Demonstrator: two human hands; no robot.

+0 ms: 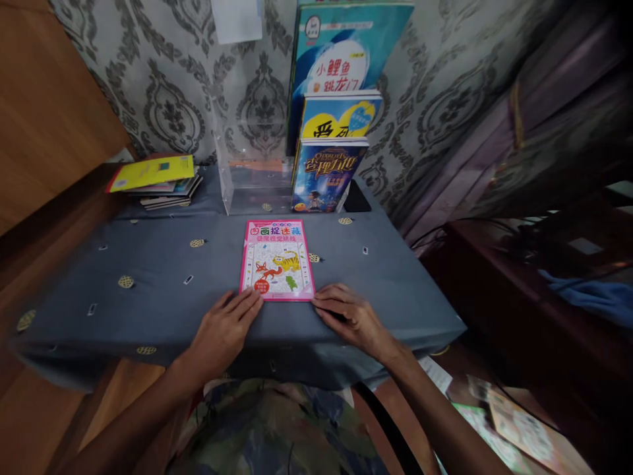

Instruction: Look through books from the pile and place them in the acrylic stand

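Note:
A pink children's activity book [277, 260] with a fox and a tiger on its cover lies flat in the middle of the grey-blue tablecloth [148, 290]. My left hand [225, 330] rests flat on the cloth, fingers stretched out, its fingertips touching the book's near left corner. My right hand [349, 315] lies flat too, fingers extended toward the book's near right corner and touching its edge. Neither hand holds anything.
Three books [332, 112] stand upright in a clear acrylic holder [232, 188] against the patterned wall. A stack of thin books [158, 179] topped by a yellow one lies at the far left. A dark phone [357, 198] lies by the holder. Papers [514, 429] are on the floor at right.

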